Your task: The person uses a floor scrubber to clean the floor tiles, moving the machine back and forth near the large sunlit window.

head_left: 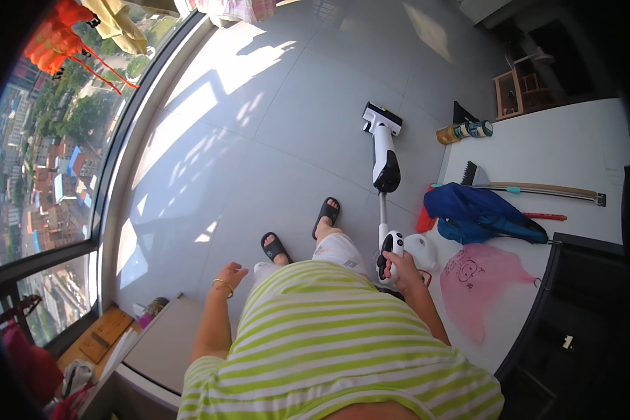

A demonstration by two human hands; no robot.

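My right hand is wrapped round the handle of a white and black upright floor cleaner. A thin grey shaft joins the handle to its body. The cleaner's wide head rests on the grey tiles ahead, pointing away from me. Beside my left hip, my left hand hangs with loosely curled fingers and holds nothing; a yellow bracelet circles its wrist. Black slippers are on my feet, the right foot a little farther forward than the left.
On the left, a long window has orange clothing hanging by it. A grey cabinet stands near left. Along the right white wall are a pink bag, blue cloth, a long-handled brush and cans.
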